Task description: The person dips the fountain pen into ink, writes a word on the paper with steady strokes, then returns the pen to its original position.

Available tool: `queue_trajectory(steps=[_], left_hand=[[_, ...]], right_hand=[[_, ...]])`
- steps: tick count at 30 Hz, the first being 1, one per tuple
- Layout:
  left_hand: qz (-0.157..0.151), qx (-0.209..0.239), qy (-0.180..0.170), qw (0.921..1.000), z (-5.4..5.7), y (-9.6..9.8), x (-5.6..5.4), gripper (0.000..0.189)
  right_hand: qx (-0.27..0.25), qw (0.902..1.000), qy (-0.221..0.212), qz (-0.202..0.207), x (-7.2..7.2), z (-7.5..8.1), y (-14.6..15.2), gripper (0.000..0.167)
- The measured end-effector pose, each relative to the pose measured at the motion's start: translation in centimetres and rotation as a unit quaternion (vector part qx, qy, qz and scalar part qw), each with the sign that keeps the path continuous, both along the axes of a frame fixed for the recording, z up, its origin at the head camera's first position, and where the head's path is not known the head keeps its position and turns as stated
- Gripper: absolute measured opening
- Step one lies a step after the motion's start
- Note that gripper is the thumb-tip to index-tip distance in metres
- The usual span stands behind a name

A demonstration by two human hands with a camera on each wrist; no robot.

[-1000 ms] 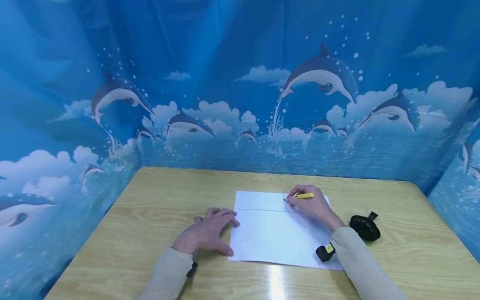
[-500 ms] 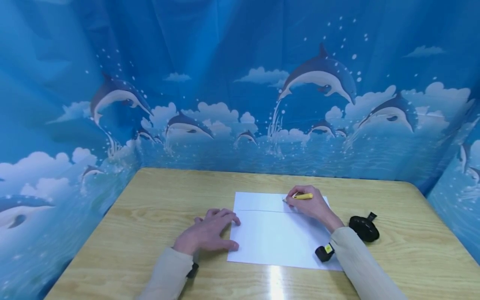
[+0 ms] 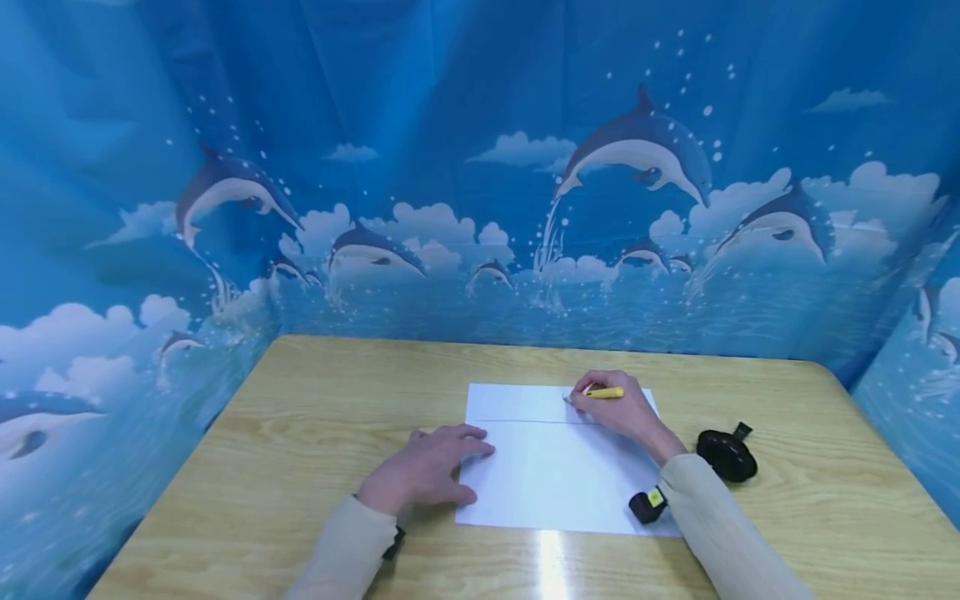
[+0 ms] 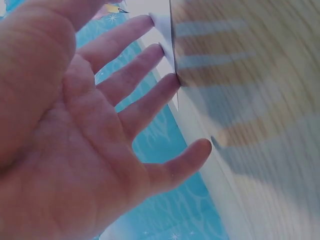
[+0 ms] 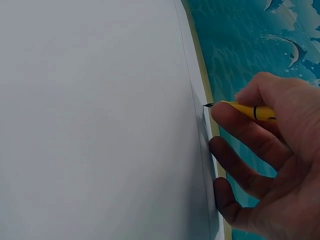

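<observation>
A white sheet of paper (image 3: pixel 555 475) lies on the wooden table, with a thin line drawn across its upper part. My right hand (image 3: pixel 618 407) pinches a yellow pen (image 3: pixel 607 392) above that line; in the right wrist view the pen (image 5: pixel 245 110) has a dark pointed tip at or very near the paper. My left hand (image 3: pixel 427 467) reaches over the sheet's left edge with its fingers spread. In the left wrist view several fingertips of the left hand (image 4: pixel 95 130) meet the paper's edge, and the little finger sits off the sheet.
Beside the right sleeve is a glossy black rounded object (image 3: pixel 727 456) with a small tab. A small black block with a yellow label (image 3: pixel 648 505) shows at the right wrist, over the paper. Behind the wooden table (image 3: pixel 337 375) hangs a blue dolphin-print curtain (image 3: pixel 450 167).
My left hand has shifted right, its fingers reaching farther onto the paper. The right hand and pen have stayed almost in place; no clear new mark shows.
</observation>
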State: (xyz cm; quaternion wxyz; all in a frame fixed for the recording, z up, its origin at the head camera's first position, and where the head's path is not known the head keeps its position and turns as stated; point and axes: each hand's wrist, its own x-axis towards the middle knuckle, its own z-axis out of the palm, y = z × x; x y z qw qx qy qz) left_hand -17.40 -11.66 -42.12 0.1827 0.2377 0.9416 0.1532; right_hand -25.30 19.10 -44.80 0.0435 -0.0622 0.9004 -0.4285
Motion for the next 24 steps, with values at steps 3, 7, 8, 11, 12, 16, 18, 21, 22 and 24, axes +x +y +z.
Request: queue_trajectory(steps=[3,7,8,11,12,16,18,21,22,24], left_hand=[[-0.002,-0.002,0.002,1.0,0.05,-0.05,-0.09,0.062],[-0.001,-0.001,0.005,1.0,0.08,-0.05,-0.07,0.061],[-0.001,0.0,0.005,1.0,0.11,-0.03,-0.06,0.061],[0.001,-0.001,0.005,1.0,0.18,0.03,-0.04,0.062],[0.003,-0.001,0.004,1.0,0.21,0.05,-0.05,0.062],[0.007,-0.006,0.002,1.0,0.24,0.1,-0.16,0.061],[0.008,-0.008,0.003,0.9999,0.22,0.11,-0.21,0.061],[0.007,-0.006,0.006,0.9999,0.18,0.07,-0.19,0.062],[0.006,-0.005,0.007,0.9999,0.16,0.06,-0.16,0.062],[0.004,-0.002,0.009,1.0,0.13,0.02,-0.08,0.062]], right_hand=[[-0.001,1.0,-0.002,0.0,0.05,0.06,-0.03,0.01],[-0.001,0.9999,-0.01,-0.002,0.07,0.1,-0.07,0.009],[0.0,0.9999,-0.013,-0.003,0.06,0.12,-0.07,0.009],[0.001,0.9998,-0.019,-0.002,0.09,0.21,-0.1,0.009],[0.001,0.9998,-0.02,0.0,0.13,0.24,-0.12,0.009],[0.001,0.9999,-0.016,0.007,0.26,0.29,-0.11,0.009],[0.0,0.9999,-0.01,0.009,0.3,0.24,-0.05,0.008],[0.0,0.9999,-0.003,0.014,0.35,0.09,0.05,0.007],[-0.001,0.9999,-0.001,0.016,0.39,0.04,0.08,0.007],[-0.004,0.9998,0.001,0.02,0.48,-0.02,0.12,0.007]])
